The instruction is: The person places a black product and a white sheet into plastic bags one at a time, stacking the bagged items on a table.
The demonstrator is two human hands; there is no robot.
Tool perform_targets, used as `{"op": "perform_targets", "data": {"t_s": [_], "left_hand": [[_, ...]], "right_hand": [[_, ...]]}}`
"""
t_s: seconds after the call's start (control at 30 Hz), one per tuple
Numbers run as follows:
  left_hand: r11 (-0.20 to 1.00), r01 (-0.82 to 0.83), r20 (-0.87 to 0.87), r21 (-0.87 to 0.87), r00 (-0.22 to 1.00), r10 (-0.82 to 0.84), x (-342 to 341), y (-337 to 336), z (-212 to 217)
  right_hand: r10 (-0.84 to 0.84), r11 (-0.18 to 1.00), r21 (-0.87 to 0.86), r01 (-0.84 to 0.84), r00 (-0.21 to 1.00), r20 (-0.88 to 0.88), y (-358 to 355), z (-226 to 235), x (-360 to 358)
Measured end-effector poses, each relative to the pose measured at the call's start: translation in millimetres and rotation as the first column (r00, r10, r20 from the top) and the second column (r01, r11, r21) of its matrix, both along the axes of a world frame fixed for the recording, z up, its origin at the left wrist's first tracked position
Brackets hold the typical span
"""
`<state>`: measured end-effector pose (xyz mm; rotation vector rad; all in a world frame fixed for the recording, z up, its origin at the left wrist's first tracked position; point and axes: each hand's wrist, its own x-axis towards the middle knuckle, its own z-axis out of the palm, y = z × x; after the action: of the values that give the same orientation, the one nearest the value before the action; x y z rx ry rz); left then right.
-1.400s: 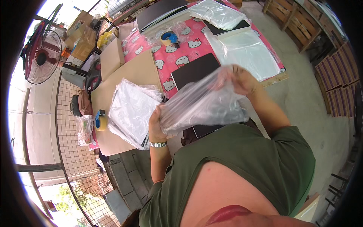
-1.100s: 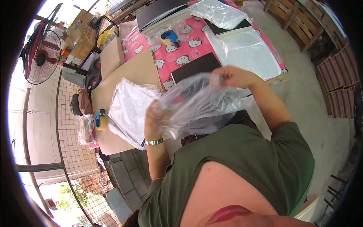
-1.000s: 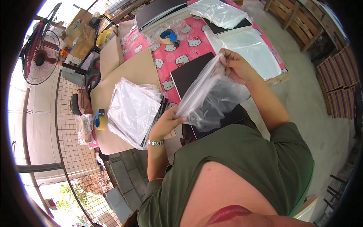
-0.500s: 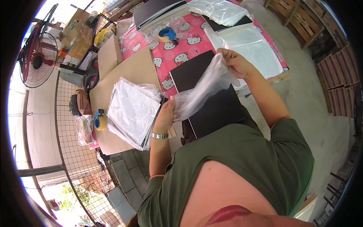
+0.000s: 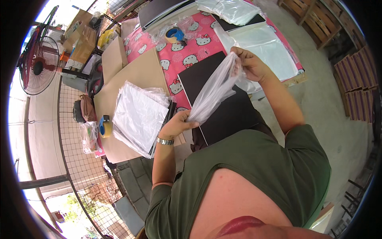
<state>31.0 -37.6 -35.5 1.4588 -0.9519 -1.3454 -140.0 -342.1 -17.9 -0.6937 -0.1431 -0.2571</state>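
Looking down from the head camera, I see both hands stretching a clear plastic bag (image 5: 215, 89) diagonally above a black flat board (image 5: 223, 107) that lies on the table's pink cartoon-patterned cloth (image 5: 187, 51). My left hand (image 5: 179, 123), a metal watch (image 5: 164, 141) on its wrist, is closed around the bag's lower end, which is bunched in the fist. My right hand (image 5: 248, 63) pinches the upper end between thumb and fingers; the fingertips are partly veiled by the crumpled film, so I cannot make out exactly how they meet. The near edge of the board disappears behind my green-shirted chest. Just left of the left hand sits a stack of bagged sheets (image 5: 139, 117) on brown cardboard (image 5: 131, 75), with dark edges peeking from beneath the plastic. A roll of tape in a blue dispenser (image 5: 175, 35) rests farther up the cloth, and more clear bags (image 5: 262, 51) lie beyond the right hand. At far left a standing fan (image 5: 38, 65) bends with the lens, and small items near the wire mesh are too blurred to identify.
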Motion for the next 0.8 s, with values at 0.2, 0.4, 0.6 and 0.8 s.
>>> {"op": "perform_targets", "data": {"t_s": [0.2, 0.4, 0.6, 0.8], "left_hand": [[0.637, -0.765, -0.674, -0.100, 0.522, 0.522, 29, -14, 2], [0.723, -0.665, -0.459, 0.186, 0.592, 0.662, 33, -28, -11], [0.847, -0.526, -0.639, 0.076, 0.627, 0.446, 92, -37, -74], [0.595, -0.792, 0.020, 0.141, 0.603, 0.798, 141, -114, -113]], "right_hand": [[0.030, 0.646, -0.693, -0.321, 0.917, -0.397, -20, -20, 0], [0.033, 0.942, -0.314, -0.122, 0.962, -0.273, -13, -19, 11], [0.048, 0.996, -0.057, -0.068, 0.955, -0.292, -61, -78, 49], [-0.943, -0.132, -0.991, -0.007, 0.310, 0.124, -62, -135, 128]]}}
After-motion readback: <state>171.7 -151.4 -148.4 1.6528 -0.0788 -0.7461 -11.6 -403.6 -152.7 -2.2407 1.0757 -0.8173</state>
